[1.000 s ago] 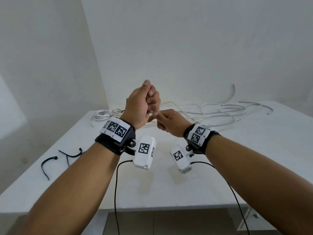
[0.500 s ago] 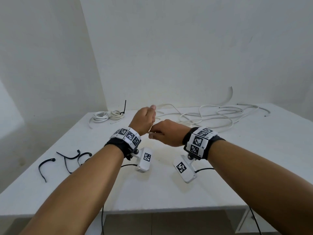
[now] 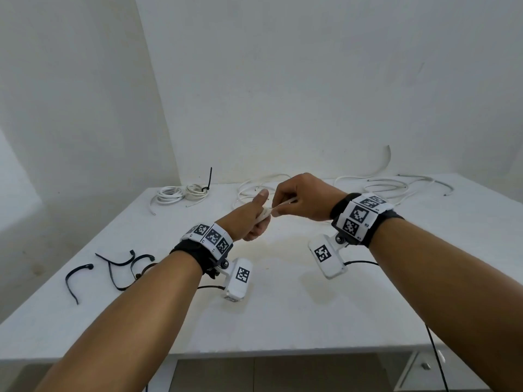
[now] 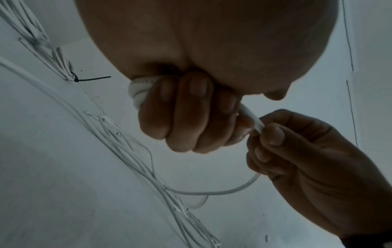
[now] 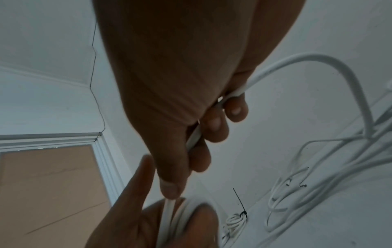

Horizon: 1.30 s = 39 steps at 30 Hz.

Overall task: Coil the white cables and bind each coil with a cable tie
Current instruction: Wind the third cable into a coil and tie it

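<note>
Above the middle of the white table (image 3: 283,306), my left hand (image 3: 254,219) grips a small coil of white cable (image 4: 136,94) wound round its curled fingers. My right hand (image 3: 294,199) pinches the same cable (image 4: 253,120) just beside the left thumb, thumb on top. From the right hand the cable (image 5: 331,63) arcs down to a loose tangle of white cables (image 3: 382,185) at the back of the table. A finished coil (image 3: 181,193) bound with a black cable tie (image 3: 209,179) lies at the back left.
Several loose black cable ties (image 3: 119,267) lie on the table's left side, partly under my left forearm. White walls close in behind and to the left. Black leads hang from both wrist cameras over the front edge.
Both hands have dropped lower over the table. The left fist has turned over and down, and the right hand has swung up and over it, carrying the cable round.
</note>
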Each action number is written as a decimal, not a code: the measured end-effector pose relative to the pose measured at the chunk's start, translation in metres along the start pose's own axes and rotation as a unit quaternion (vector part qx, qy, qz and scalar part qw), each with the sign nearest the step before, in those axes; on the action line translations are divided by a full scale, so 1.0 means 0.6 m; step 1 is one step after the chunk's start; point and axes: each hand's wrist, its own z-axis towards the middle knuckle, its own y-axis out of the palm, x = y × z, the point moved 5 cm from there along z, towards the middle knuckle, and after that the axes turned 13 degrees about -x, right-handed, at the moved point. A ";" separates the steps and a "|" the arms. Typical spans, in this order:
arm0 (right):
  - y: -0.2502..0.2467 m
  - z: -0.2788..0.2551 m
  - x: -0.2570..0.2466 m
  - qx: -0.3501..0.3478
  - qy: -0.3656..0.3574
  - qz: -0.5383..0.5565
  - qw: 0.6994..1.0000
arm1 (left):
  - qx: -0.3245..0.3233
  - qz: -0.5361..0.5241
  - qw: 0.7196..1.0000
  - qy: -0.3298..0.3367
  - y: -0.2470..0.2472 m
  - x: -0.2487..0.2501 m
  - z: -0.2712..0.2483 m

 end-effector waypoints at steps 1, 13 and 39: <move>-0.005 -0.002 0.006 0.004 0.005 0.011 1.000 | -0.010 -0.015 1.000 -0.005 0.004 -0.006 -0.001; -0.015 0.002 0.030 0.099 -0.032 0.185 0.977 | -0.080 -0.285 0.936 0.189 0.028 0.056 -0.039; 0.135 0.017 -0.008 -0.125 0.071 -0.105 0.984 | 0.272 -0.220 0.925 0.144 -0.060 -0.002 0.018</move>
